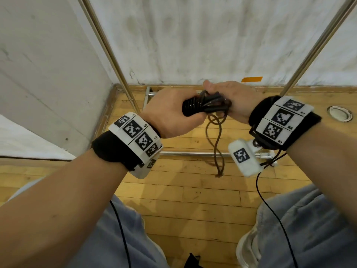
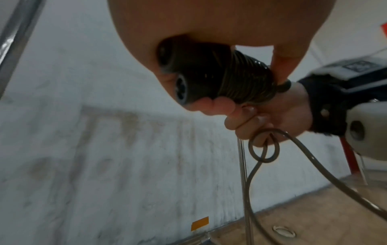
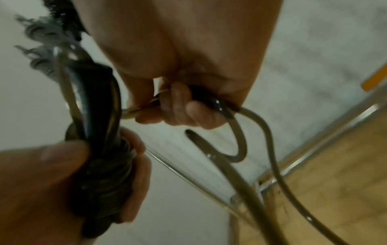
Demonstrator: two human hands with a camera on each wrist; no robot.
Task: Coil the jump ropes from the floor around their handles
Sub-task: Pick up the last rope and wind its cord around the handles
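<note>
Hands [image 1: 201,105] on half-coiled jump rope [image 1: 204,106]

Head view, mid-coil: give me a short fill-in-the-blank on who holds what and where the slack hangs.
1. The black handles, already wound with rope, are gripped by the ____ hand.
2. The right hand pinches the loose ____.
3. The slack hangs down toward the wooden ____.

Missing words: left; rope; floor

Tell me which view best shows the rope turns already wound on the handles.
The left wrist view: the wound turns sit close and sharp beside the handles' round ends. The head view shows them small between both hands; the right wrist view shows them blurred and dark.
</note>
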